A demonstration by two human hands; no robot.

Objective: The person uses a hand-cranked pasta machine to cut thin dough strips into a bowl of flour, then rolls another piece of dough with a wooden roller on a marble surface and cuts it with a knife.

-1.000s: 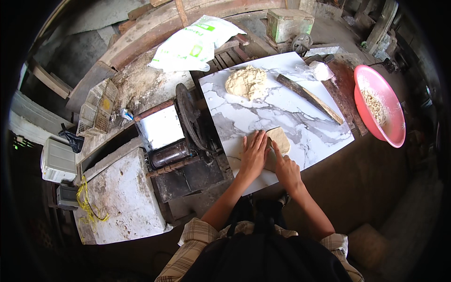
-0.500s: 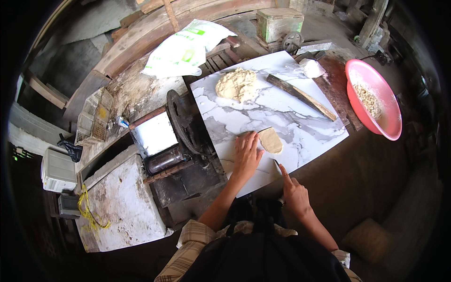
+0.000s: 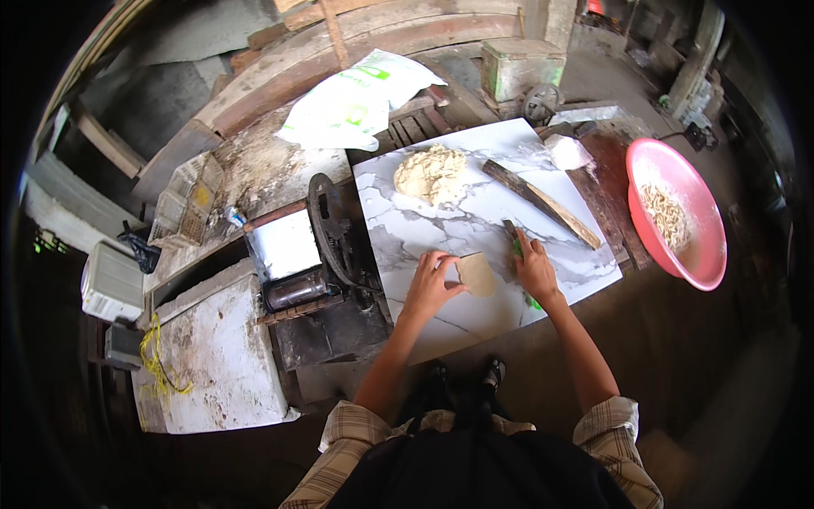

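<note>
A flat, pale piece of dough (image 3: 479, 276) is at the near part of a white marble-patterned board (image 3: 398, 229). My left hand (image 3: 428, 287) has its fingers and thumb closed on the dough's left edge. To the right, my right hand (image 3: 536, 271) is wrapped around a green-handled knife (image 3: 510, 227); its dark blade points away from me, apart from the dough. Farther back on the board sits a rough lump of dough (image 3: 431, 175). A long wooden stick (image 3: 543, 204) lies slantwise to the right of that lump.
Left of the board stands a hand-cranked roller machine (image 3: 292, 293) with a large dark wheel (image 3: 326, 225). A pink basin (image 3: 638, 174) holding pale strands is at the right. White-and-green sack (image 3: 360, 97) and small white bag (image 3: 568, 154) lie behind. Plastic baskets (image 3: 186, 199) stand far left.
My right hand has moved forward onto the board with the knife, its blade now pointing away. My left fingers have gone from lying flat beside the dough piece to gripping its edge. The view has shifted slightly.
</note>
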